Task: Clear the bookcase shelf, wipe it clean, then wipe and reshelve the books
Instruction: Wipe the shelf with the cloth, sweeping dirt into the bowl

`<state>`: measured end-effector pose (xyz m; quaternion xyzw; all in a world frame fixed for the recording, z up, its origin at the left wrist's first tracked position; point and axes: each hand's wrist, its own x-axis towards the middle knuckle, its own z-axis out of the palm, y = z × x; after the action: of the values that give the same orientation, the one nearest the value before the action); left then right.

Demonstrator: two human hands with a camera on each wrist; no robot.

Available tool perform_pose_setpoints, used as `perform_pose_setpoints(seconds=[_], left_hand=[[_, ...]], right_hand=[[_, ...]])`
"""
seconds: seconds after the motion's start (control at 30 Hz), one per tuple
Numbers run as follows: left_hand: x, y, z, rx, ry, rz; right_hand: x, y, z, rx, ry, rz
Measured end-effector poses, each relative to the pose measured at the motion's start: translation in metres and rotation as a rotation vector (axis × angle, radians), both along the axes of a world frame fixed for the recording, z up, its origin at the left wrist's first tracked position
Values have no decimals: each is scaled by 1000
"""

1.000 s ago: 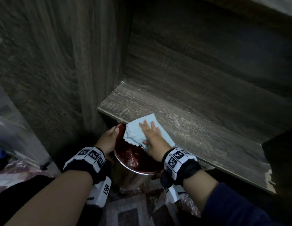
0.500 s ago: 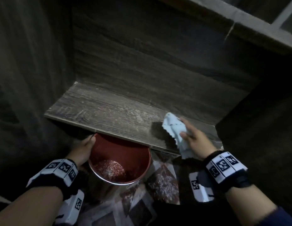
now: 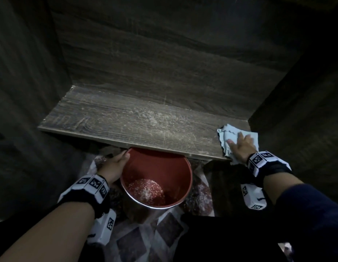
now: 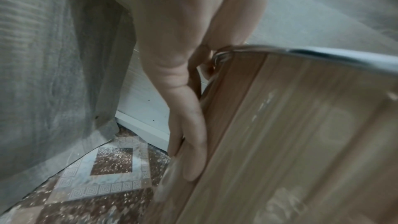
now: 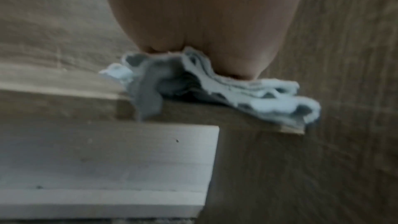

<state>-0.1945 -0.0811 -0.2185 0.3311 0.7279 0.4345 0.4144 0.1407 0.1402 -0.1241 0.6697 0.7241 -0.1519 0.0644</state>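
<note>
The dark wooden bookcase shelf (image 3: 130,120) is bare of books, with pale dust and scratches near its middle. At its far right end lies a light blue cloth (image 3: 228,136), partly over the front edge (image 5: 237,89). My right hand (image 3: 241,146) presses flat on the cloth with straight fingers. A red bucket (image 3: 156,167) with speckled debris at its bottom sits just below the shelf's front edge. My left hand (image 3: 115,165) holds the bucket's left rim, thumb over the edge and fingers (image 4: 189,142) down its outer wall (image 4: 301,134). No books are in view.
The bookcase's dark side panels (image 3: 296,91) close in the shelf on both sides, with the back panel (image 3: 164,63) behind. Patterned floor tiles (image 3: 145,241) lie under the bucket. A white baseboard (image 4: 142,125) runs below the shelf.
My right hand has carried the cloth from above the bucket rightward along the shelf to its far right end. The left hand has stayed on the bucket's rim.
</note>
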Motion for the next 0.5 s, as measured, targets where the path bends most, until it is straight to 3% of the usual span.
perform_pose_setpoints(seconds=[0.2,0.5], left_hand=[[9,0,4,-11,41,-37],[5,5,-1,2,-40,-58]], right_hand=[[-10,8,-1,20,-127,11],[-93,-26,-1,-13,-38,369]])
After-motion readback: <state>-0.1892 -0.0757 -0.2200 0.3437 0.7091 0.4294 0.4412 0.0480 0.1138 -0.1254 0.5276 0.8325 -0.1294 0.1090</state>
